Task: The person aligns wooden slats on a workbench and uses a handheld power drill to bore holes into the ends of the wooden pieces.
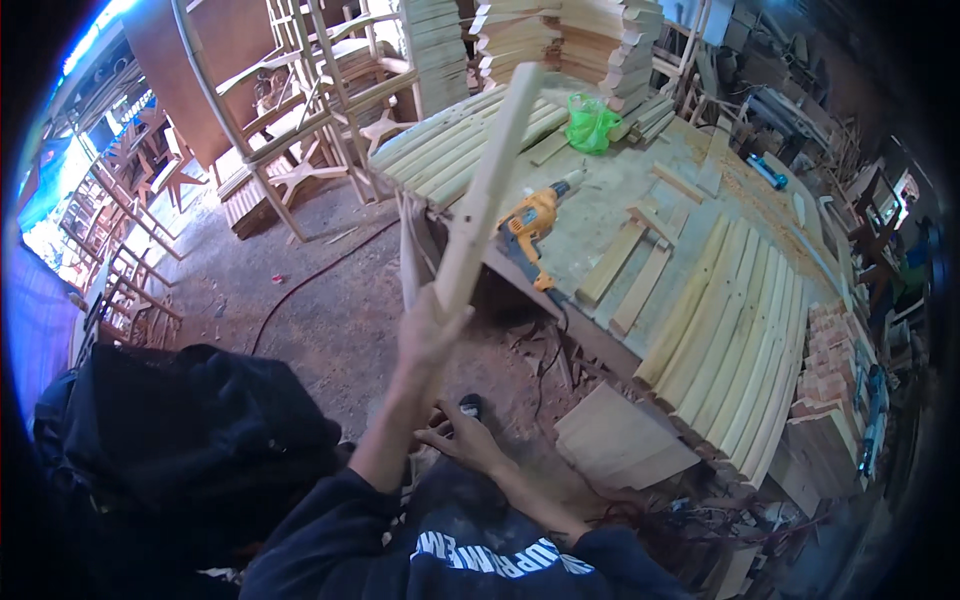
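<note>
Dark sleeve point(325, 530) nearest, the raised left hand point(427, 330) grips a wooden post point(486, 190)

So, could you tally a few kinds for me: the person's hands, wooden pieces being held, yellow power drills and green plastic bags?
Hands (left hand, right hand): 2
Held wooden piece: 1
Yellow power drill: 1
Green plastic bag: 1
Total: 5

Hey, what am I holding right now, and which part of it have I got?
Your left hand grips a long wooden piece near its lower end; your right hand appears to hold nothing.
</note>
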The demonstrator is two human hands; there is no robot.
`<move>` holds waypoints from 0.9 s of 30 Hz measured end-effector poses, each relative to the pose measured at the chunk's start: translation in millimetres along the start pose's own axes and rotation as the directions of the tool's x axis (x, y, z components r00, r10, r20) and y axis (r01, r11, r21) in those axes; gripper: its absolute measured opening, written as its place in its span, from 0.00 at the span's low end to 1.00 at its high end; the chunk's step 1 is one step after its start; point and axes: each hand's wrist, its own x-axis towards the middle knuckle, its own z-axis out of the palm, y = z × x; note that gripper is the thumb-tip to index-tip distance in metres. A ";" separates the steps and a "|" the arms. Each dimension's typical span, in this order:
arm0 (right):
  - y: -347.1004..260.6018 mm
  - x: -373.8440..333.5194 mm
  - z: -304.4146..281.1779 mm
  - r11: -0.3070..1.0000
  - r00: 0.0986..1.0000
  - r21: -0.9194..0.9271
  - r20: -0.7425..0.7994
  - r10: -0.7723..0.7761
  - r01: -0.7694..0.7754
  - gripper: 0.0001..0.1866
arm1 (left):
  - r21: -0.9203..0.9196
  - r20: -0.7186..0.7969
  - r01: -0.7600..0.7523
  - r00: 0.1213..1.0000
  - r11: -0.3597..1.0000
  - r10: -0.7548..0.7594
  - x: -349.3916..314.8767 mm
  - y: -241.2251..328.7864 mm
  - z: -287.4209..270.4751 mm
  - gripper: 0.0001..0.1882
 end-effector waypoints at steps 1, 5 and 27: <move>2.8 12.2 -9.8 0.987 0.990 0.077 -0.033 -0.137 0.139 0.32 | 0.051 -0.043 0.008 0.999 0.999 -0.006 20.9 -12.4 -3.5 0.27; 15.1 17.3 -81.9 0.987 0.973 0.081 -0.200 -0.118 0.137 0.27 | 0.225 -0.033 0.003 0.999 0.974 0.005 120.7 -60.6 -14.8 0.26; 120.9 185.1 -292.4 0.413 0.101 0.013 -0.962 0.255 -0.911 0.30 | 0.502 0.272 -0.109 0.962 0.858 -0.036 669.0 -155.8 54.2 0.29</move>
